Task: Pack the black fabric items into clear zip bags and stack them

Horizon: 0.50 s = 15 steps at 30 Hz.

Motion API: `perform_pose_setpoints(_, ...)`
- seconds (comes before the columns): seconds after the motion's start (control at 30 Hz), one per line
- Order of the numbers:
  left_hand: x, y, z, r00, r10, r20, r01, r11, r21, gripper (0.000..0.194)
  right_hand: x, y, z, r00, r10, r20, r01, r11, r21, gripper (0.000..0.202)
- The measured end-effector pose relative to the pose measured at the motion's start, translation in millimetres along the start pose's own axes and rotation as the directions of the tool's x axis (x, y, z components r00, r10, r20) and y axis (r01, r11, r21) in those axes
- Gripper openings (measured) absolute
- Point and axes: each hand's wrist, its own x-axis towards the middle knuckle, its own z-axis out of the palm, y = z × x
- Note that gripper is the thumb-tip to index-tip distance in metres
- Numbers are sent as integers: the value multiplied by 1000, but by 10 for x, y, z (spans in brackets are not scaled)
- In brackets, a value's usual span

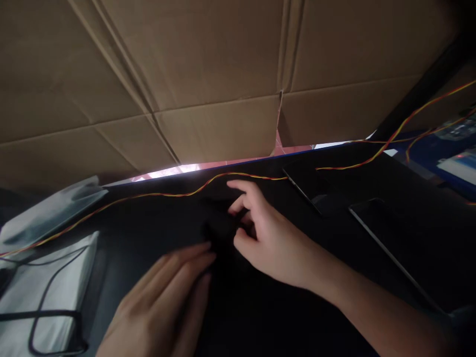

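- Head view: left hand (159, 297), fingers together over the black tabletop (141, 223), any pinch hidden.
- Right hand (266, 233), fingers loosely spread, index just short of the red-yellow wire (230, 173) crossing the tabletop!
- Far-right pale item (461, 167): unreadable blur.

Blurred left hand (159, 297) and half-curled right hand (267, 235), perhaps touching black tabletop (267, 317), near red-yellow wire (171, 195).

The cardboard (215, 54) is matt and creased, the table (148, 218) smooth. The wire (230, 173) looks plastic-coated, the bag (55, 208) filmy plastic, the slab's (412, 248) rim metallic.
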Motion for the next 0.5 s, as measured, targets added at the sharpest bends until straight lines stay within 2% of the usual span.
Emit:
perform_pose_setpoints(0.03,212,-38,-35,1000,-1,24,1,1000,-8,23,20,20,-41,999,16,38,-22,990,138,78)
perform_pose_setpoints(0.07,402,-107,-68,994,-28,109,29,1000,-9,20,41,49,-83,995,42,85,-60,971,231,80)
perform_pose_setpoints(0.1,559,-198,-93,974,-28,227,32,999,-17,24,65,86,-125,990,72,118,-101,962,256,81)
perform_pose_setpoints(0.13,678,-300,-109,937,8,350,8,999,-42,26,90,127,-167,987,106,117,-129,970,206,82)
perform_pose_setpoints(0.2,801,-497,-110,852,101,513,-53,993,-106,25,135,208,-243,992,128,-22,-129,989,-74,84)
perform_pose_setpoints(0.23,816,-577,-101,826,138,547,-76,988,-134,24,153,239,-273,989,81,-126,-111,963,-246,82)
perform_pose_setpoints(0.3,789,-679,-78,817,163,553,-90,984,-157,25,172,264,-305,963,-93,-254,-47,867,-496,74)
perform_pose_setpoints(0.33,764,-703,-71,822,157,548,-86,985,-153,28,171,257,-304,954,-169,-249,3,834,-551,66)
perform_pose_setpoints(0.4,713,-717,-79,825,137,548,-77,988,-131,38,153,213,-268,964,-230,-131,119,818,-563,45)
perform_pose_setpoints(0.5,651,-734,-139,812,69,580,-34,997,-72,47,112,129,-175,979,-156,135,204,826,-525,41)
